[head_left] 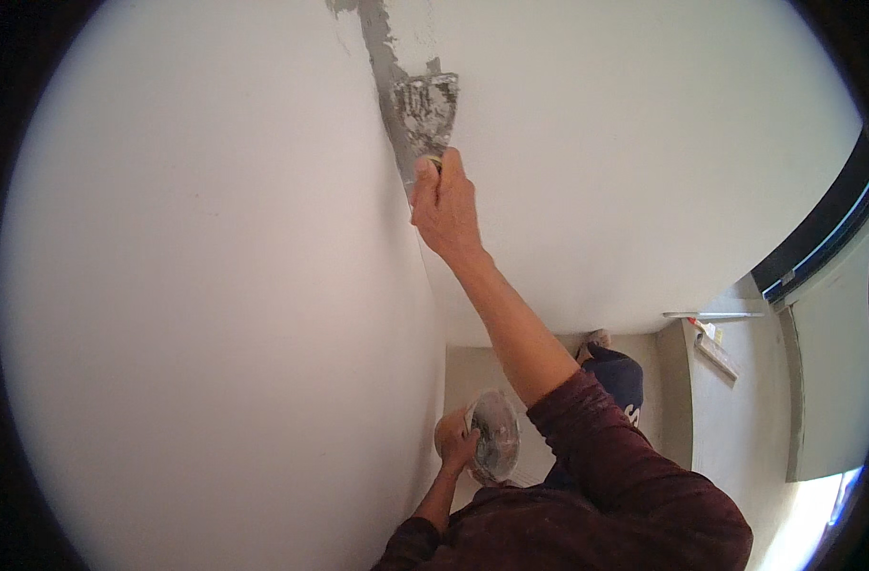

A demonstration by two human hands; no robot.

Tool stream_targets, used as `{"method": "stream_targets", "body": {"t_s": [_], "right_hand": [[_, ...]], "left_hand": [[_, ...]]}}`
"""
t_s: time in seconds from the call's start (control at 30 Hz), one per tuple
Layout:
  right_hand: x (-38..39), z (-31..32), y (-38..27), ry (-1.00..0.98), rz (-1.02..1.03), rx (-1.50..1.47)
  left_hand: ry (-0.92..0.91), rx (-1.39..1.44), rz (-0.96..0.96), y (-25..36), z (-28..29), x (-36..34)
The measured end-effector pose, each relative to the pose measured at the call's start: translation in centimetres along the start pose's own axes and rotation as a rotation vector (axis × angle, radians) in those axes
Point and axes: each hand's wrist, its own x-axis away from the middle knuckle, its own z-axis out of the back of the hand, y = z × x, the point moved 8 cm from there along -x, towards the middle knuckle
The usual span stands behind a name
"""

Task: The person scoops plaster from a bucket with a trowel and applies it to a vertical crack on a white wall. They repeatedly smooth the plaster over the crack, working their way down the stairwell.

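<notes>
My right hand (pixel 446 205) is raised in front of me, its fingers wrapped round the handle of a putty knife (pixel 427 109). The knife's wide blade is smeared with grey and white filler and lies against the wall. Just left of the blade, a strip of grey filler (pixel 385 71) runs along the corner where two white walls meet. Lower down, near my body, my left hand (pixel 460 445) grips the side of a round tub (pixel 497 433), tilted so its filler-smeared inside shows. Some of the left fingers are hidden by the tub.
A smooth white wall (pixel 216 285) stands close on my left. To the right, a pale ledge (pixel 739 409) carries a long thin metal strip (pixel 711 315) and a light-coloured block-like tool (pixel 716 358). A dark-framed window opening curves along the right edge. My dark-trousered leg (pixel 613 376) shows below.
</notes>
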Motion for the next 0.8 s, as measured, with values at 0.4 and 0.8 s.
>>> {"method": "stream_targets", "body": {"t_s": [0.4,0.8], "right_hand": [[17.7,3.9,12.8,-0.376,-0.478,0.287],[-7.6,9.0,-14.3,-0.338,0.186,0.036]], "left_hand": [[-0.119,0.015,0.261,-4.4,-5.3,-1.3],[-0.142,0.056,0.143,-2.6,-6.0,-0.7]]}}
